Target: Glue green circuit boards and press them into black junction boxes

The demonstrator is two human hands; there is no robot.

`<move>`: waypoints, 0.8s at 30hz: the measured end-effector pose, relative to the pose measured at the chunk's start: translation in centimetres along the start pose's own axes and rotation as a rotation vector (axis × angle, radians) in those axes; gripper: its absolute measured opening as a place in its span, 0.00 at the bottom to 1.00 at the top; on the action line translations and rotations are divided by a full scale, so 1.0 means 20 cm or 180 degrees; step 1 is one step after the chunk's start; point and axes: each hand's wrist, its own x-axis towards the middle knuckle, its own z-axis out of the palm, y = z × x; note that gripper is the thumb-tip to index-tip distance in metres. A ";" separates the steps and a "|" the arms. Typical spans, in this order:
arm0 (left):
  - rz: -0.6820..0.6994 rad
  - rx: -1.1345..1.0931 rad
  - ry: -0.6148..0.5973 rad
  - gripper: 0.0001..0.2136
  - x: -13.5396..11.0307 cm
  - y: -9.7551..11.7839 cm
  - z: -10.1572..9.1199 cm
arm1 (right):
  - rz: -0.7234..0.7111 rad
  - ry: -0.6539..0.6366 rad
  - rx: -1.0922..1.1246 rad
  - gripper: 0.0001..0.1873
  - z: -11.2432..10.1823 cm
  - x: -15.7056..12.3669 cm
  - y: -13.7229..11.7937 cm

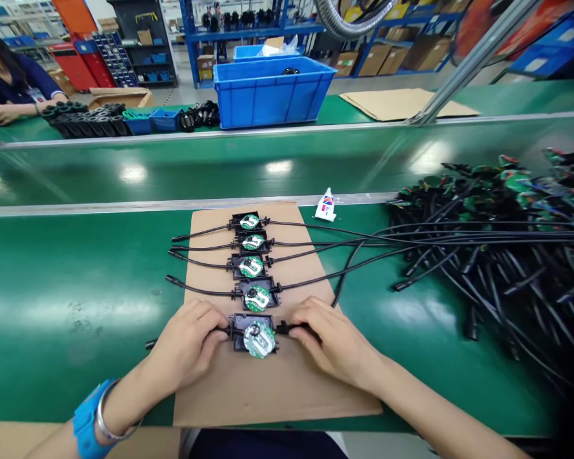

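Observation:
A black plastic housing with a round green circuit board lies nearest me on a cardboard sheet. My left hand pinches the black cable at the housing's left end; the cable's plug end sticks out beyond the hand. On the opposite side, my right hand is closed on the other cable, close to its black strain relief. Behind this unit, several similar housings form a column, each with a round board and cables to both sides.
A heap of black cables with circuit boards covers the right side. A small white tube lies past the cardboard. Beyond the green belt stand a blue bin and black parts. A person sits at far left.

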 end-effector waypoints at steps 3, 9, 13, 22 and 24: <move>-0.0076 -0.0140 0.0042 0.06 -0.03 0.06 -0.04 | -0.0432 0.0321 -0.0291 0.07 -0.06 -0.01 -0.03; -0.0272 0.0109 0.0013 0.06 -0.03 0.12 -0.06 | -0.0568 -0.0390 -0.0472 0.09 -0.14 0.00 -0.19; -0.0306 0.0311 -0.0145 0.08 0.00 0.10 -0.01 | -0.0366 -0.0810 -0.0657 0.10 -0.09 0.04 -0.22; -0.0389 0.0286 -0.0461 0.10 0.04 0.07 -0.01 | 0.0242 -0.1549 -0.0460 0.06 -0.08 0.16 -0.24; -0.0308 0.0231 -0.0418 0.09 0.04 0.06 -0.03 | 0.0291 -0.1589 -0.0423 0.13 -0.06 0.16 -0.24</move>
